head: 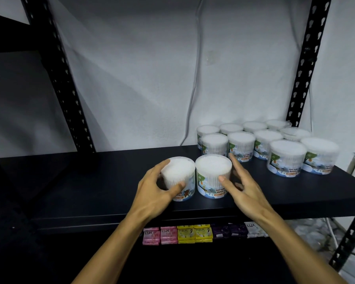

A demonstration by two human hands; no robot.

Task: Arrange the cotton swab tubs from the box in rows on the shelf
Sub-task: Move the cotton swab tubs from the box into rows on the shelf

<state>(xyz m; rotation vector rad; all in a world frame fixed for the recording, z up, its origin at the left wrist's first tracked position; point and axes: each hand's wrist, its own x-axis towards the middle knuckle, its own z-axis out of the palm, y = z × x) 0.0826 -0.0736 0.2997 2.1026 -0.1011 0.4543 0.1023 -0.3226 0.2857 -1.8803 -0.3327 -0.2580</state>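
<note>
Shelf (111,181): L hand (156,191) grips tub (180,173).

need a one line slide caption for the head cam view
Both hands, left hand and right hand, set two cotton swab tubs on a black shelf beside rows already arranged.

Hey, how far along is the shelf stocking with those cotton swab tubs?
Partly done. Ten tubs already stand in rows at the right back of the shelf. In hand: the left hand grips one tub, and the right hand touches a second tub beside it; both sit near the front edge, apart from the rows. Left: pushing these two into line. The box is out of view, so the remaining count is unknown.
</note>
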